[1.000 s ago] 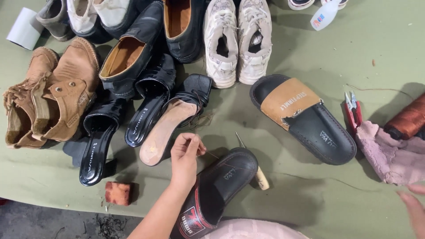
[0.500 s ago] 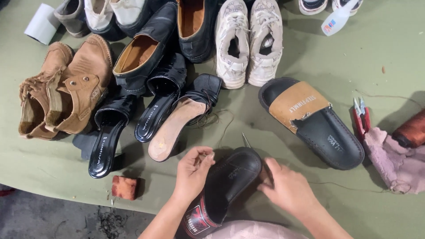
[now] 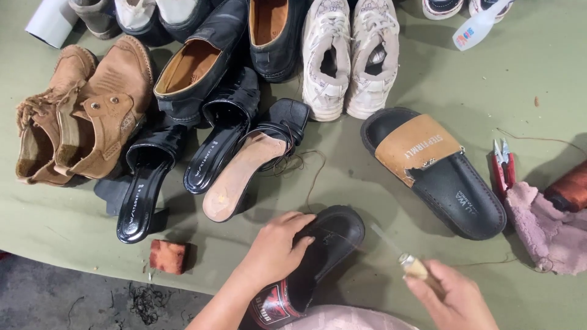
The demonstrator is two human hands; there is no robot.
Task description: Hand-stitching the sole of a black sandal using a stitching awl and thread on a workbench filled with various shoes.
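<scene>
My left hand point(image 3: 276, 247) grips the side of a black slide sandal point(image 3: 327, 244) lying on my lap at the lower middle. My right hand point(image 3: 455, 298) holds a wooden-handled awl point(image 3: 408, 261) by its handle; the thin metal needle points up-left toward the sandal's toe. A thread runs from the sandal across the cloth. The matching black slide point(image 3: 434, 168) with a torn tan strap lies to the right on the green cloth.
Black heeled mules point(image 3: 223, 143), a sandal with a worn tan insole point(image 3: 244, 171), brown boots point(image 3: 82, 110), black loafers point(image 3: 202, 61) and white sneakers point(image 3: 351, 55) line the back. Red snips point(image 3: 503, 165), a pink rag point(image 3: 544, 229), a brown spool point(image 3: 572, 186) lie right; a reddish block point(image 3: 168, 255) lower left.
My right hand came in from the right edge, took the awl beside the sandal and lifted it clear. My left hand shifted onto the sandal's side.
</scene>
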